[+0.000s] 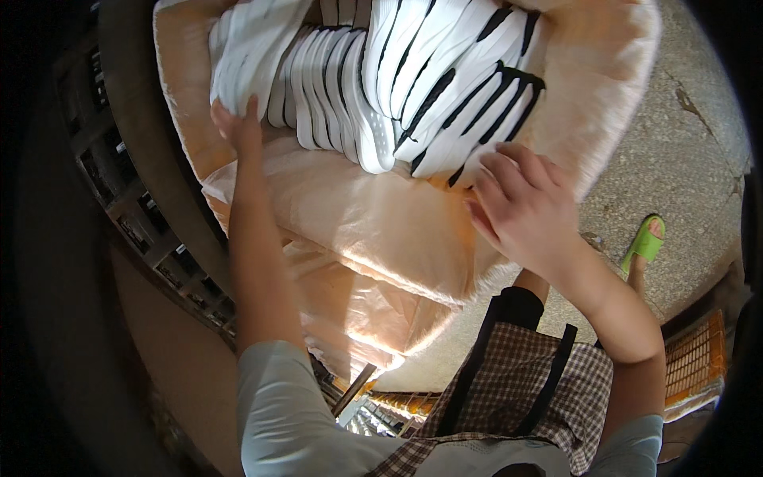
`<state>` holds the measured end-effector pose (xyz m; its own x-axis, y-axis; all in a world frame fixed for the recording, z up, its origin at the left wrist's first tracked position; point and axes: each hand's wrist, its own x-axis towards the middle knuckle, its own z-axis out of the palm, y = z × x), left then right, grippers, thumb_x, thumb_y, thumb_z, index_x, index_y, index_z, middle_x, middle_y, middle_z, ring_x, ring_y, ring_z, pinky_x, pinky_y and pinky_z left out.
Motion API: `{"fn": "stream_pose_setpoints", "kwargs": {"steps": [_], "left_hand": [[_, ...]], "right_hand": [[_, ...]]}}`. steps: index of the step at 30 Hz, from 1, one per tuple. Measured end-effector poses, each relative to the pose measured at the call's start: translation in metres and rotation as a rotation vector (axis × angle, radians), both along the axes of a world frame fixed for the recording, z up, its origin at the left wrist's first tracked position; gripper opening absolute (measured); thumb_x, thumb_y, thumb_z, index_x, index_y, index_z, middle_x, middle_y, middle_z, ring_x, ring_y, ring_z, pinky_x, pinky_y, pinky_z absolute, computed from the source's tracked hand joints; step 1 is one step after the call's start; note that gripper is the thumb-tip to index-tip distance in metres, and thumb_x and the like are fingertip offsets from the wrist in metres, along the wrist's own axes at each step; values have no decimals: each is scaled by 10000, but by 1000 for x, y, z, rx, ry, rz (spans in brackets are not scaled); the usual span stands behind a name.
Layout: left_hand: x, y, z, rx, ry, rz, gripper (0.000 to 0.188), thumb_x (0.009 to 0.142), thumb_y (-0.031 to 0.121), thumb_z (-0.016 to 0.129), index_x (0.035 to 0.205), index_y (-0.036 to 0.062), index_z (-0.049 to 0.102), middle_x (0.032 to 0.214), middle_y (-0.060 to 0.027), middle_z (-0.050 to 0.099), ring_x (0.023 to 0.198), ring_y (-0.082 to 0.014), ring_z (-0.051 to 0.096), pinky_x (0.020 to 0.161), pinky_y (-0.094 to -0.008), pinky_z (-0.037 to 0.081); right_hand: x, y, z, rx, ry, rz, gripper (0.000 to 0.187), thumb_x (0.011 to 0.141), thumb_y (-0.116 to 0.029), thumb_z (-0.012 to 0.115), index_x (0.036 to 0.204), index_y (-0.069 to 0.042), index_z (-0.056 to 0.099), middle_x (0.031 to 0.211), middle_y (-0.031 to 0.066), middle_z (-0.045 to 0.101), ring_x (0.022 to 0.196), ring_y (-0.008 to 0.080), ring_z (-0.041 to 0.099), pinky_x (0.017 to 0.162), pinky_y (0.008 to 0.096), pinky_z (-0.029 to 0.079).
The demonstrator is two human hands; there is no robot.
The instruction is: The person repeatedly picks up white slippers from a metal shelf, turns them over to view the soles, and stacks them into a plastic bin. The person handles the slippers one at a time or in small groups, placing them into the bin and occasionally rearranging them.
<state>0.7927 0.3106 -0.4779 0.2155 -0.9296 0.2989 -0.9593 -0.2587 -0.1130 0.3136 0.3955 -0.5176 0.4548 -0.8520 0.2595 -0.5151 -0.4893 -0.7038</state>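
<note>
White shoe soles [318, 91] stand packed in rows inside a bin lined with pale peach cloth [350, 211]. At the far left, my left hand [236, 127] has thumb and fingers around the near end of a stack of white soles [254, 52], which leans toward the bin's wall. On the right, soles with black edges [477, 111] are fanned out in overlapping layers. My right hand [524, 199] is just off their near end, over the bin's near right part, fingers loosely bent and thumb apart, with nothing seen in it.
A dark rack with slots [143, 215] runs along the left. Speckled concrete floor [636, 159] shows at the right, with my foot or another person's in a green slipper [645, 241]. An orange-framed basket [695, 362] stands at the lower right.
</note>
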Motion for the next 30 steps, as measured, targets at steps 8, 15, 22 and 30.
{"fn": "stream_pose_setpoints", "kwargs": {"steps": [8,15,22,30], "left_hand": [[-11,-32,-50,972,-431,279,1116,649,407,763,1457,44,85,1509,-118,106,1338,-326,286,1030,-495,327],[-91,-17,-33,673,-413,151,856,741,323,689,1405,6,252,1488,-172,221,1301,-331,361,1029,-541,314],[-309,189,42,329,423,-308,703,801,120,642,1375,8,252,1375,-247,289,1297,-422,270,1069,-477,259],[-388,249,315,135,1292,-653,767,755,-107,572,1392,169,247,1287,-201,441,1115,-319,543,853,-402,536]], "right_hand": [[-1,-5,-2,-2,-25,-68,210,652,-195,659,818,-89,587,857,9,578,922,186,575,744,285,411],[-14,-6,0,49,-71,82,163,706,-209,654,799,-94,586,830,5,570,905,179,546,763,307,424],[-64,38,33,275,-252,410,131,770,-223,623,829,-113,582,828,44,589,773,238,587,653,372,467],[-154,192,131,724,342,573,156,778,-205,591,905,-116,610,875,141,612,836,340,602,699,460,489]]}}
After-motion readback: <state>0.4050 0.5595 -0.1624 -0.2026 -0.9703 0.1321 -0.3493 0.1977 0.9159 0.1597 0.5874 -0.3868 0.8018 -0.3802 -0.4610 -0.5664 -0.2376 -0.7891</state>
